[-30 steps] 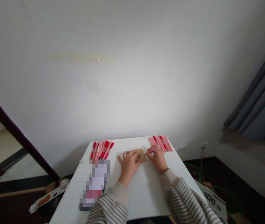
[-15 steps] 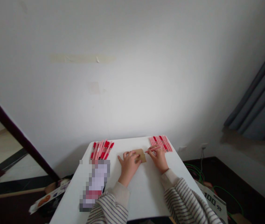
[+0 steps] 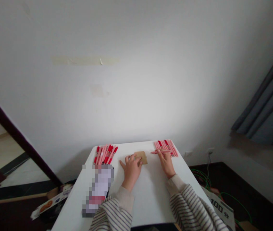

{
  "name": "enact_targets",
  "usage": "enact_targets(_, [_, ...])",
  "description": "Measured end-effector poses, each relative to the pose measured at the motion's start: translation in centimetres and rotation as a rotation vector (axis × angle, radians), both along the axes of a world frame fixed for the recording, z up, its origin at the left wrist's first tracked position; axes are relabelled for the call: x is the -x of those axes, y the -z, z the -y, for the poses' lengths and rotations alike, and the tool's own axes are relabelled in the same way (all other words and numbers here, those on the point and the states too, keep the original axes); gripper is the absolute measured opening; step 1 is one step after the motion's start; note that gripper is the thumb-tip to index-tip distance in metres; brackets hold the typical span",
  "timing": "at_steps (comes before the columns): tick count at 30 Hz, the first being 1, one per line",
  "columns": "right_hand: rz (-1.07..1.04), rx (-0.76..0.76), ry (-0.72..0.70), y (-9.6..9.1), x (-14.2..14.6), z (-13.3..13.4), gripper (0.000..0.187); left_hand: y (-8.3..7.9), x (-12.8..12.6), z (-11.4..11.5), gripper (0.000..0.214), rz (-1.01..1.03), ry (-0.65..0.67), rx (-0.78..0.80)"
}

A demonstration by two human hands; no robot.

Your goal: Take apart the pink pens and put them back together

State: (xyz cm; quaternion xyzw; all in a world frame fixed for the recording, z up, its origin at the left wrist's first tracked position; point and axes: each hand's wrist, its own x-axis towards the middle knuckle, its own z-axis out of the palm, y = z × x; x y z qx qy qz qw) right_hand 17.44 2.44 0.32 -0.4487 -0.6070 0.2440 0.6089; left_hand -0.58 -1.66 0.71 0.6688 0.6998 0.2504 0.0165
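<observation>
My left hand (image 3: 131,169) lies flat on the white table (image 3: 148,195), fingers spread, its fingertips on the near edge of a small brown card (image 3: 141,157). My right hand (image 3: 166,161) pinches a pink pen (image 3: 160,151) that lies nearly level, tip pointing left, just in front of a row of pink and red pens (image 3: 166,147) at the table's far right corner. The pen tip is off the card, to its right.
A second bundle of red and pink pens (image 3: 104,154) lies at the far left of the table. A blurred-out object (image 3: 98,189) sits on the table's left side. Green cables (image 3: 202,178) and a printed bag (image 3: 219,208) lie on the floor to the right; grey curtain at far right.
My right hand drew the pen away from the card, back and to the right toward the pen row. The left hand slid slightly toward me, uncovering more of the card.
</observation>
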Motion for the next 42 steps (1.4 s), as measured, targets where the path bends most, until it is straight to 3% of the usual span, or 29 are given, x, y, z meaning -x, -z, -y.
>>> enact_targets(3, [-0.01, -0.016, 0.037, 0.1, 0.0, -0.1, 0.039, 0.7, 0.5, -1.2, 0.029, -0.005, -0.057, -0.024])
enact_targets(7, [-0.053, -0.042, -0.034, 0.1, 0.0, -0.2, 0.038, 1.3, 1.1, -2.8, 0.031, -0.015, -0.101, -0.047])
enact_targets(17, [-0.512, 0.134, -0.288, 0.9, 0.1, -0.3, 0.022, 1.4, 1.5, -3.2, 0.035, -0.024, -0.092, -0.045])
enact_targets(27, [-0.566, 0.236, -0.427, -1.4, -0.7, 0.5, 0.064, 0.4, 0.8, -1.8, 0.033, -0.014, -0.064, -0.053])
enact_targets(36, [-0.585, 0.236, -0.471, -1.3, -0.9, 0.7, 0.057, 0.3, -0.2, -0.8, 0.029, -0.01, 0.014, -0.096])
enact_targets(42, [-0.719, 0.287, -0.47, -0.9, -0.7, 0.0, 0.06, 0.1, -0.3, -0.6, 0.028, 0.006, 0.021, -0.087])
